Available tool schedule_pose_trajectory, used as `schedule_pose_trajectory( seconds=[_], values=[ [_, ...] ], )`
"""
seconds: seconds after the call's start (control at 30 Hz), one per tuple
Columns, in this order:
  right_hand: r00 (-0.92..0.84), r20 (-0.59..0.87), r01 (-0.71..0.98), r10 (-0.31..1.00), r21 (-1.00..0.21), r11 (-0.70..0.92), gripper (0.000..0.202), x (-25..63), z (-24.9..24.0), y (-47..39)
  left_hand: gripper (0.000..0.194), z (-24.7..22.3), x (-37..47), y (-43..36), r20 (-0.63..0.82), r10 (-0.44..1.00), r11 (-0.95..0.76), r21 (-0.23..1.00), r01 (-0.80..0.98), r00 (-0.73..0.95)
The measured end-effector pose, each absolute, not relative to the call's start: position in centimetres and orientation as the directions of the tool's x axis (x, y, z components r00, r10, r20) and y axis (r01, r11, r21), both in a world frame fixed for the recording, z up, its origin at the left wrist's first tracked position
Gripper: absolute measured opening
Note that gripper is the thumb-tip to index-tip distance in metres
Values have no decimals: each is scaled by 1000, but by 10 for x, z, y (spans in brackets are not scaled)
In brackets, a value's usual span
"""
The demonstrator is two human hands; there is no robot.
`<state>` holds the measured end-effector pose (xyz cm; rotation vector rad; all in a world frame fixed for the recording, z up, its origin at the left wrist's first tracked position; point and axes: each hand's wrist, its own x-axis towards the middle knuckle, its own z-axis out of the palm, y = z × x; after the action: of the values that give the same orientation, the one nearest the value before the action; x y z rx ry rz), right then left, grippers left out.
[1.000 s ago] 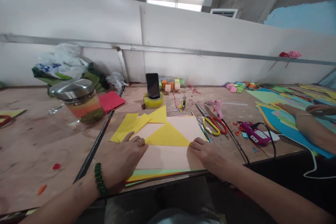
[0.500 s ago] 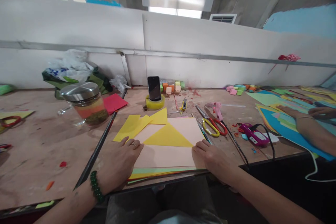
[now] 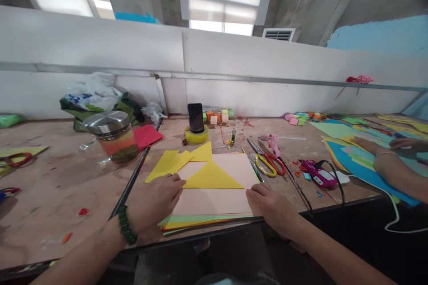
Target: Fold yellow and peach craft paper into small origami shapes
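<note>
A yellow paper triangle [image 3: 214,177] lies point up on a pale pink sheet [image 3: 210,202], which tops a stack of coloured paper. My left hand [image 3: 158,200] is closed, its fingers pressed on the triangle's left corner. At the right edge of the stack my right hand [image 3: 272,205] is also closed, with its fingertips just beside the triangle's right corner; anything under them is hidden. More yellow paper pieces [image 3: 165,164] lie beyond my left hand, overlapping the pink sheet.
Scissors [image 3: 267,164] lie right of the stack, near a purple power strip [image 3: 319,173]. Behind are a phone [image 3: 195,118], a yellow tape roll [image 3: 197,136] and a cutter [image 3: 232,136]. A glass jar [image 3: 115,138] stands left. A co-worker's hands [image 3: 368,146] rest on coloured paper at right.
My left hand has shifted inward over the triangle's left corner. A small gap now shows between my right fingertips and its right corner. The camera view has tilted slightly.
</note>
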<state>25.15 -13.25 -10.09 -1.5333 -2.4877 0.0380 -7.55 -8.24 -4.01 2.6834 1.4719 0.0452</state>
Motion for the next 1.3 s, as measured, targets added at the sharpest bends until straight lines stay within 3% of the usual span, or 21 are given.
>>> schedule_pose_trajectory(
  seconds=[0.13, 0.23, 0.33, 0.53, 0.77, 0.87, 1.0, 1.07, 1.17, 1.3],
  values=[
    [-398, 170, 889, 901, -170, 425, 28, 249, -94, -133, 35, -37, -51, -54, 22, 821, -567, 151, 810, 571],
    [-367, 132, 892, 921, -231, 389, 29, 249, -81, -134, 56, -44, -34, -38, 11, 840, -531, 222, 818, 543],
    [-347, 98, 893, 933, -270, 361, 28, 249, -69, -133, 62, -55, -28, -33, 25, 860, -495, 279, 823, 509],
    [-332, 197, 861, 922, -337, 382, 33, 230, -59, -109, 75, -70, -30, -36, 38, 887, -429, 437, 790, 461],
    [-267, 120, 830, 956, -475, 291, 59, 191, -58, -67, 70, -67, -24, -43, 120, 851, -407, 766, 498, 512],
    [-224, 82, 768, 971, -599, 228, 49, 187, -58, -58, 63, -66, -26, -38, 191, 806, -451, 811, 373, 560],
    [-237, 133, 675, 962, -690, 261, 32, 187, -55, -57, 43, -67, -31, -32, 216, 766, -461, 841, 283, 605],
    [-247, 170, 669, 954, -682, 295, 32, 186, -52, -59, 37, -67, -32, -32, 174, 745, -391, 897, 209, 645],
    [-310, 178, 691, 934, -633, 350, 34, 185, -50, -64, 56, -68, -34, -37, 4, 732, -87, 992, 88, 682],
    [-368, 185, 696, 911, -595, 402, 36, 184, -51, -70, 67, -72, -34, -41, -194, 718, 250, 968, 12, 668]
  ],
)
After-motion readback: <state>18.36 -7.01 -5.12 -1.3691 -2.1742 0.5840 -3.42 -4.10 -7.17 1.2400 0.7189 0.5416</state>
